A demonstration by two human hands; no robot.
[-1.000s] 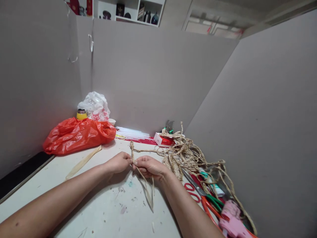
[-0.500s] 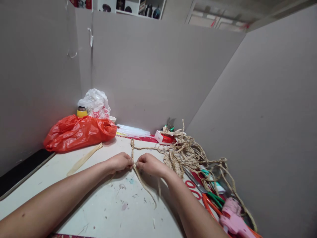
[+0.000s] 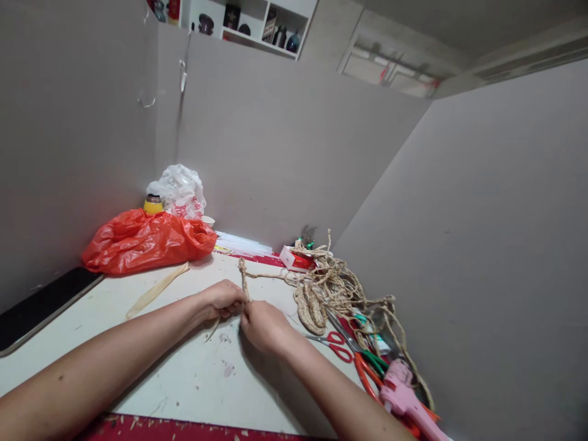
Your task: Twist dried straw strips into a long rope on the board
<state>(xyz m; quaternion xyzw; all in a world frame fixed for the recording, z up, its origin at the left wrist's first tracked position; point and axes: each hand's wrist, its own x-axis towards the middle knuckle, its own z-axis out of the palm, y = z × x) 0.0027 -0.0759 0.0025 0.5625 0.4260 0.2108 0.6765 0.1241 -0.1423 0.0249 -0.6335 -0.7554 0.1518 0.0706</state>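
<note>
A short upright length of twisted straw rope lies on the white board, its looped top end pointing away from me. My left hand pinches the lower part of this rope. Right beside it, my right hand is closed at the rope's bottom end, its fingers bent inward; it covers most of the loose strands there. A thin pale strand pokes out below my left hand. From the rope's top, a thinner cord runs right to a tangled heap of straw rope.
On the right lie red-handled scissors, orange-handled scissors and a pink glue gun. A red plastic bag and a flat pale strip are at the left. White glue sticks lie at the back, near a small box.
My right hand has moved left and nearer, up against my left hand. The long loose strands that hung between the hands are now mostly hidden. The camera view has tilted and shifted slightly.
</note>
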